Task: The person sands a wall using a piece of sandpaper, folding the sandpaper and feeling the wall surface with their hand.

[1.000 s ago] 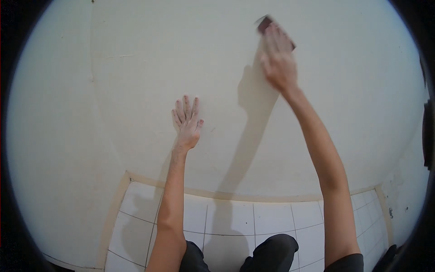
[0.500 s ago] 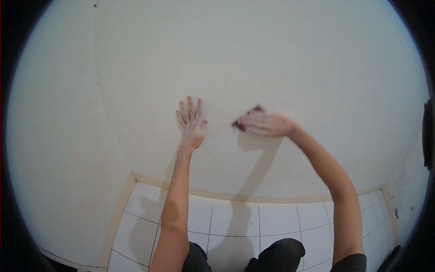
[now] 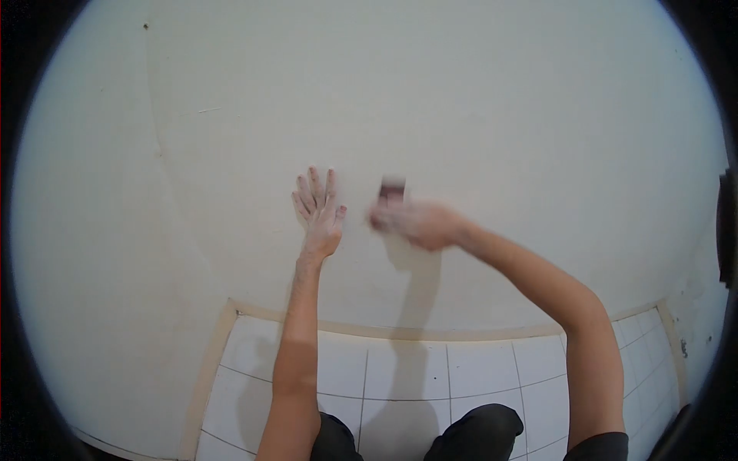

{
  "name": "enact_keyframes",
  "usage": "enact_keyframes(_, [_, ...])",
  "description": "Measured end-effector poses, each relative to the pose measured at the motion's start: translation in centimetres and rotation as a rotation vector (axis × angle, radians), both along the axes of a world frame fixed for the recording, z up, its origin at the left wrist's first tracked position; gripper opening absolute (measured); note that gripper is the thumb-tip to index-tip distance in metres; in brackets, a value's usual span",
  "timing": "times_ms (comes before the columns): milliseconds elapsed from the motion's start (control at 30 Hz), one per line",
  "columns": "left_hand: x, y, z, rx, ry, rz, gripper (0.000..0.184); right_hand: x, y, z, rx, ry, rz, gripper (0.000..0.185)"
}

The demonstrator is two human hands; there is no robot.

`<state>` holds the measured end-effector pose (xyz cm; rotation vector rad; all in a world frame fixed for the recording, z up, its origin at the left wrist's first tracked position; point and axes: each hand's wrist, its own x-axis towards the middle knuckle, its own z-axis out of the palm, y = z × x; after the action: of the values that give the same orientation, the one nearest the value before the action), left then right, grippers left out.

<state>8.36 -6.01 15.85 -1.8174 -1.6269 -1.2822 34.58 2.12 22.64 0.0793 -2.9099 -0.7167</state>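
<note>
My left hand (image 3: 319, 211) lies flat on the off-white wall (image 3: 477, 123), its fingers spread and whitish at the tips. To its right, my right hand (image 3: 419, 223) is blurred by motion and holds a dark reddish-brown flat piece (image 3: 393, 190) against the wall. The upper end of that piece sticks out above my fingers. The rest of it is hidden under the hand. A shadow of my right arm falls on the wall below it.
White floor tiles (image 3: 484, 367) with a beige border meet the wall below. My knees (image 3: 480, 430) in dark trousers are at the bottom. A dark object (image 3: 726, 230) stands at the right edge. The right-hand wall has chipped spots.
My right hand came down and left from high on the wall with the dark piece, which has turned nearly upright in the last half second. My left hand keeps its place on the wall.
</note>
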Motion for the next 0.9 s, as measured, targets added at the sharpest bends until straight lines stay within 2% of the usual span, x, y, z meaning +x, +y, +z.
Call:
enact_keyframes(67, [0.0, 0.0, 0.1, -0.015, -0.01, -0.009, 0.08, 2.8, 1.1, -7.4, -0.241, -0.295, 0.002, 0.068])
enact_keyframes(167, [0.0, 0.0, 0.0, -0.014, -0.022, -0.011, 0.078, 4.7, 1.9, -9.3, 0.003, -0.349, 0.169, 0.066])
enact_keyframes(233, [0.1, 0.1, 0.1, -0.003, -0.032, -0.005, 0.077, 4.5, 2.1, -5.2, -0.077, -0.09, 0.087, 0.065])
enact_keyframes(333, [0.2, 0.0, 0.1, 0.001, -0.027, -0.005, 0.079, 3.6, -1.1, 8.6, 0.265, 0.316, -0.179, 0.06])
enact_keyframes(367, [0.3, -0.2, 0.1, 0.001, -0.02, -0.003, 0.08, 3.6, -1.1, 11.8, 0.295, 0.557, -0.262, 0.059])
enact_keyframes(400, [0.4, -0.3, 0.2, 0.001, -0.011, -0.003, 0.082, 3.6, -0.9, 14.0, 0.324, 0.8, -0.346, 0.059])
enact_keyframes(500, [0.6, -0.7, 0.5, -0.013, -0.013, -0.006, 0.081, 2.3, -0.9, 16.6, 0.408, 1.097, -0.301, 0.06])
enact_keyframes(533, [0.6, -0.7, 0.4, -0.018, -0.015, -0.008, 0.081, 1.7, -1.3, 15.3, 0.354, 0.941, -0.292, 0.06])
enact_keyframes(600, [0.3, -0.7, 0.4, -0.029, -0.01, -0.011, 0.08, 0.8, -2.3, 8.9, 0.24, 0.639, -0.268, 0.06])
enact_keyframes(700, [0.0, -0.6, 0.3, -0.028, -0.04, -0.057, 0.075, 2.7, -1.1, -7.3, 0.285, -0.098, -0.017, 0.065])
enact_keyframes(767, [0.2, -0.5, 0.1, -0.032, -0.041, -0.043, 0.075, 5.9, 0.3, -15.9, 0.303, -0.293, 0.015, 0.067])
enact_keyframes(800, [0.1, -0.4, 0.2, -0.032, -0.035, -0.037, 0.075, 6.1, -0.6, -15.3, 0.165, -0.378, 0.041, 0.068])
enact_keyframes(900, [0.1, -0.3, 0.2, -0.028, -0.045, -0.047, 0.077, 4.4, 0.5, -8.3, 0.099, -0.202, 0.039, 0.062])
